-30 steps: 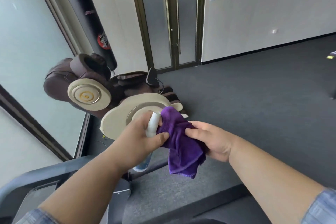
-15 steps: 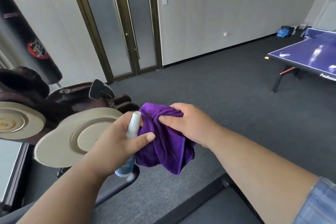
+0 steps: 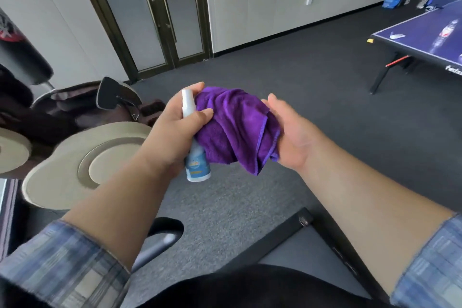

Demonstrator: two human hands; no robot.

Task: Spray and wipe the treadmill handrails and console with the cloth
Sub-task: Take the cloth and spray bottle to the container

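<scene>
Here, nearest the camera, two plaid blue sleeves (image 3: 62, 260) frame the view, with a dark treadmill frame bar (image 3: 275, 240) and a rounded black handrail end (image 3: 160, 235) just beyond them above the grey carpet (image 3: 312, 97). Further out, at centre, the left hand (image 3: 175, 130) is wrapped around a small white spray bottle (image 3: 197, 165) with a blue label, the nozzle upright between thumb and fingers and the base poking out below the palm. The same hand's thumb presses on a bunched purple cloth (image 3: 237, 127), which sits right against the bottle. The right hand (image 3: 292, 132) cups the cloth's other side, palm turned inward and fingers curled loosely under the folds, so both hands are touching the cloth in mid-air, well clear of the treadmill. To the left stands a brown massage chair (image 3: 82, 155) with beige round panels, and behind it a black punching bag (image 3: 17, 57). Beyond, a blue table-tennis tabletop (image 3: 425, 37) stands at right, with a bottle lying on it, and frosted glass doors (image 3: 160, 15) close off the far wall
</scene>
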